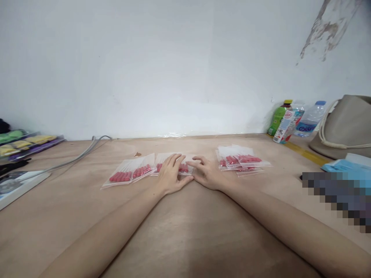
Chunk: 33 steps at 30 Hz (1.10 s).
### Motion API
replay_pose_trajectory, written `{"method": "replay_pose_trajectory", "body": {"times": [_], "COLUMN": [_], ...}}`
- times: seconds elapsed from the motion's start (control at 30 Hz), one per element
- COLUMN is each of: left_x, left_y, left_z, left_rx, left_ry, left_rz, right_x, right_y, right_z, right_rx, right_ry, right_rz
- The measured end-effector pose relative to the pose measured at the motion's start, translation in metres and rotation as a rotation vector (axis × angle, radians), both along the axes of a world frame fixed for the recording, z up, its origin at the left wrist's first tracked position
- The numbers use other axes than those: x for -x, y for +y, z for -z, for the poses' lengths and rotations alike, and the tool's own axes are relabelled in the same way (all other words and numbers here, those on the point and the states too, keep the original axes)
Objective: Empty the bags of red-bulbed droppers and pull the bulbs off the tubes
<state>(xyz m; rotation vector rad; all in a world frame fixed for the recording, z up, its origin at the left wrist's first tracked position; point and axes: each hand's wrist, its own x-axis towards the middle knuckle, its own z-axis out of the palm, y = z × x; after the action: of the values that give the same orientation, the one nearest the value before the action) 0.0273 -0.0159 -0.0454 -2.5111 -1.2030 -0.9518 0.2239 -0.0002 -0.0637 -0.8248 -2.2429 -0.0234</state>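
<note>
In the head view, my left hand (pixel 171 174) lies over a clear plastic bag of small red sticks (pixel 159 167) at the middle of the table, its fingers stretched out and the thumb apart. My right hand (pixel 206 172) rests at the right side of the same bags, fingers spread and slightly bent, its thumb close to my left thumb. Part of the bags is hidden under both hands. To the left lie more bags of red sticks (pixel 120 176), side by side. A loose pile of such bags (pixel 242 159) lies right of my right hand.
A green bottle (pixel 278 119), a carton (pixel 285 125) and a clear bottle (pixel 309 121) stand at the back right, beside a grey bag (pixel 344 127). A blue packet (pixel 344 173) lies nearer. On the left are a grey cable (pixel 77 156), a white power strip (pixel 24 185) and trays (pixel 31 144).
</note>
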Motion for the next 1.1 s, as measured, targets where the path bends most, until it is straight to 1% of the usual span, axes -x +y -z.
{"method": "replay_pose_trajectory", "body": {"times": [0.07, 0.13, 0.2, 0.27, 0.33, 0.37, 0.4, 0.47, 0.57, 0.63, 0.7, 0.8, 0.9, 1.0, 1.1], "left_x": [0.004, 0.006, 0.008, 0.009, 0.01, 0.011, 0.011, 0.01, 0.006, 0.001, -0.003, -0.007, -0.01, -0.011, -0.011], "left_y": [0.001, 0.003, 0.005, 0.007, 0.006, 0.006, 0.005, 0.004, 0.003, 0.004, 0.006, 0.009, 0.011, 0.013, 0.014], "left_z": [-0.001, 0.001, 0.003, 0.004, 0.003, 0.003, 0.002, 0.0, 0.001, 0.003, 0.006, 0.008, 0.008, 0.007, 0.007], "left_rx": [0.059, 0.142, 0.219, 0.258, 0.258, 0.242, 0.216, 0.138, 0.041, 0.033, 0.036, 0.048, 0.085, 0.133, 0.174], "left_ry": [-0.003, 0.014, 0.038, 0.054, 0.069, 0.078, 0.087, 0.101, 0.09, 0.055, 0.02, 0.011, 0.007, -0.033, -0.069], "left_rz": [-0.027, -0.04, -0.069, -0.131, -0.192, -0.204, -0.198, -0.134, 0.047, 0.15, 0.204, 0.224, 0.199, 0.172, 0.177], "right_x": [0.003, 0.006, 0.005, 0.0, -0.008, -0.011, -0.014, -0.017, -0.015, -0.013, -0.011, -0.011, -0.011, -0.008, -0.006], "right_y": [0.0, -0.001, -0.003, -0.006, -0.009, -0.01, -0.011, -0.011, -0.008, -0.005, -0.002, 0.002, 0.001, -0.002, -0.004], "right_z": [-0.001, -0.003, -0.006, -0.009, -0.012, -0.013, -0.014, -0.014, -0.01, -0.007, -0.004, -0.002, -0.002, -0.004, -0.006], "right_rx": [-0.039, -0.07, -0.089, -0.097, -0.096, -0.092, -0.087, -0.082, -0.105, -0.135, -0.151, -0.152, -0.148, -0.152, -0.17], "right_ry": [-0.06, -0.109, -0.142, -0.158, -0.162, -0.161, -0.156, -0.149, -0.147, -0.141, -0.133, -0.117, -0.098, -0.094, -0.113], "right_rz": [-0.049, -0.046, 0.05, 0.173, 0.248, 0.259, 0.255, 0.211, 0.084, 0.041, 0.035, 0.021, 0.007, 0.048, 0.076]}}
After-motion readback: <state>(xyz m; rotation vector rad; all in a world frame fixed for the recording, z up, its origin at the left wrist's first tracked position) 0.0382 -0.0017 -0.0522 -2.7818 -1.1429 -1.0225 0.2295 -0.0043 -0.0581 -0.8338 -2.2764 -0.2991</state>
